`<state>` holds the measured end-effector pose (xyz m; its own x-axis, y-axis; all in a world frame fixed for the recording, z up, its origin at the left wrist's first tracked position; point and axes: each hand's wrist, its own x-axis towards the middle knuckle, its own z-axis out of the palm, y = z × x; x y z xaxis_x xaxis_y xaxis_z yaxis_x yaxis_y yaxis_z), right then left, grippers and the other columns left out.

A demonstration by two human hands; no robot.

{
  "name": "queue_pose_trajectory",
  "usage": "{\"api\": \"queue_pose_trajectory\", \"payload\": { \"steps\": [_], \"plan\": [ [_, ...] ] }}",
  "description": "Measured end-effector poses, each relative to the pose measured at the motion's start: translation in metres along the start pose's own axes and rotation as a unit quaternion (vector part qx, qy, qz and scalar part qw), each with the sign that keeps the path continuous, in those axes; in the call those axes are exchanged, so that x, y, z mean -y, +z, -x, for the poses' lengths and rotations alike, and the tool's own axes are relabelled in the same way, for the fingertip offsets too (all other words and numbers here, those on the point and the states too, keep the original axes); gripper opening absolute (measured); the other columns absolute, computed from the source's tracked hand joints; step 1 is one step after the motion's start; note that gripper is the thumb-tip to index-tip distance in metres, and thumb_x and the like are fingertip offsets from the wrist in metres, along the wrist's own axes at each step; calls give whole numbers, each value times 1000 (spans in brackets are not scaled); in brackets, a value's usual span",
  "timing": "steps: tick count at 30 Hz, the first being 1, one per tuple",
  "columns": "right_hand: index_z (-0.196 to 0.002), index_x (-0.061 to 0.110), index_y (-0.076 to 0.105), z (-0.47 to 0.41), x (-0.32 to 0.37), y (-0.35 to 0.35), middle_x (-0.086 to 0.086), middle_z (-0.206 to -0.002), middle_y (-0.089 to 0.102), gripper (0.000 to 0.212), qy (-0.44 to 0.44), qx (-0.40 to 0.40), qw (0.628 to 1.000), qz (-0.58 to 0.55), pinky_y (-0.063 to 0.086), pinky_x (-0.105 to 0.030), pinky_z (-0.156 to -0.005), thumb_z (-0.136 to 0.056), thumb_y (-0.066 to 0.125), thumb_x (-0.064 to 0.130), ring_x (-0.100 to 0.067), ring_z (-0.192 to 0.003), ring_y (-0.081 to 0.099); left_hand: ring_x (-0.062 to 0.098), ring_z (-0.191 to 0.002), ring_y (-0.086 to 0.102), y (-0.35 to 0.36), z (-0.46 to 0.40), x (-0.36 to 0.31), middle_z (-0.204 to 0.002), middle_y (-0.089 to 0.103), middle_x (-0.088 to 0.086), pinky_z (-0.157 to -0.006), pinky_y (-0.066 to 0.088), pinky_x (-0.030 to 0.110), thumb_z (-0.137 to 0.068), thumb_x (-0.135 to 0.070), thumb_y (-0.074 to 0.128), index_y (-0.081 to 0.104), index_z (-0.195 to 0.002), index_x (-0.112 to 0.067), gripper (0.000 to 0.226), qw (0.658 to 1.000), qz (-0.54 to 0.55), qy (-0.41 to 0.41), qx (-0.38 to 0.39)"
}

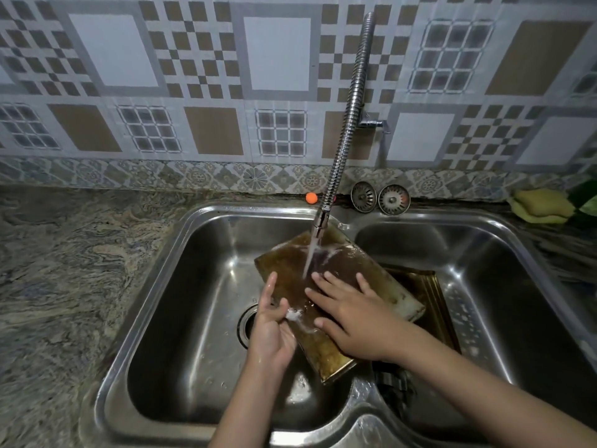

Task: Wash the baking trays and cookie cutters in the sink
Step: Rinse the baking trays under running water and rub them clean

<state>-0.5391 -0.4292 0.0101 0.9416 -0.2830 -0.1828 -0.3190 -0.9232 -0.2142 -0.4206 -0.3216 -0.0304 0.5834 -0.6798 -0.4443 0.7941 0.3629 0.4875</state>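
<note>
Tray [336, 270] ran upper-left to lower-right at frame centre; right hand [352, 318] lay flat on it, fingers spread; left hand [273, 328] gripped its left edge.

Tray [290, 270] tilted across sink [181, 240] divider, water from tap [342, 130] hitting it. R hand [358, 321] flat on tray; L hand [273, 331] grips its left edge. 2nd tray [429, 292] underneath in right basin.

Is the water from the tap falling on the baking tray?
Yes, the stream from the tap lands on the brown baking tray, just above the right hand spread flat on it.
</note>
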Motion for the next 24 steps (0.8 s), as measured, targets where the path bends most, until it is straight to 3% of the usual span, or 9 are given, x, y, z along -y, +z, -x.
{"api": "queue_pose_trajectory", "payload": {
  "steps": [5, 8, 13, 16, 19, 21, 23, 24],
  "plan": [
    [-151, 35, -3, -4, -20, 5, 16, -154, -21, 62, 63, -44, 996, -54, -5, -53, -116, -98, 27, 52, -4, -140, -21, 28, -120, 57, 4, 3, -20, -130, 60, 6, -97, 48, 46, -89, 13, 39, 60, -123, -26, 56, 982, -136, 128, 37],
    [-151, 34, -5, -13, -11, 14, 12, -156, -20, 64, 70, -81, 989, -106, -4, -52, -117, -99, 28, 49, -6, -143, -19, 27, -121, 57, 13, 9, -31, -130, 60, 6, -96, 50, 45, -89, 10, 45, 61, -120, -26, 51, 958, -198, 191, 78],
    [-151, 33, -1, -23, 18, 26, 13, -158, -9, 61, 19, -160, 968, -192, -2, -48, -119, -98, 27, 45, -3, -145, -13, 29, -134, 43, 24, 12, -43, -140, 51, 11, -112, 29, 57, -91, 15, 42, 57, -122, -23, 51, 918, -279, 273, 75],
    [-149, 38, -3, -26, 18, 30, 16, -158, -9, 60, -12, -160, 965, -209, -5, -47, -117, -98, 27, 46, -1, -145, -11, 28, -133, 44, 23, 15, -47, -140, 51, 10, -112, 29, 57, -91, 15, 42, 56, -123, -23, 52, 920, -282, 267, 59],
    [-151, 33, 5, -35, 5, 22, 10, -159, -3, 58, 53, -146, 963, -221, -3, -56, -117, -100, 30, 45, -8, -146, -8, 29, -132, 45, 21, 16, -46, -139, 51, 12, -112, 31, 55, -91, 15, 41, 58, -121, -23, 52, 942, -244, 230, 30],
    [-153, 29, 9, -42, 0, 10, 7, -160, -3, 59, 96, -123, 964, -216, -7, -57, -116, -100, 29, 46, -12, -147, -9, 26, -123, 54, 19, 17, -41, -135, 56, 11, -101, 46, 48, -92, 12, 41, 60, -120, -25, 51, 962, -208, 178, 5],
    [-153, 27, 10, -47, 7, 3, 7, -161, -1, 59, 72, -97, 974, -193, -9, -55, -113, -100, 28, 46, -13, -147, -6, 25, -110, 62, 17, 18, -33, -127, 61, 13, -84, 56, 39, -93, 10, 39, 61, -120, -25, 49, 978, -170, 119, -14],
    [-153, 27, 11, -47, 15, 2, 7, -160, -1, 58, 41, -75, 979, -186, -10, -54, -113, -100, 28, 46, -12, -147, -5, 27, -110, 62, 15, 18, -30, -126, 62, 15, -86, 54, 40, -93, 9, 39, 61, -120, -25, 48, 983, -158, 95, -25]
  ]
}}
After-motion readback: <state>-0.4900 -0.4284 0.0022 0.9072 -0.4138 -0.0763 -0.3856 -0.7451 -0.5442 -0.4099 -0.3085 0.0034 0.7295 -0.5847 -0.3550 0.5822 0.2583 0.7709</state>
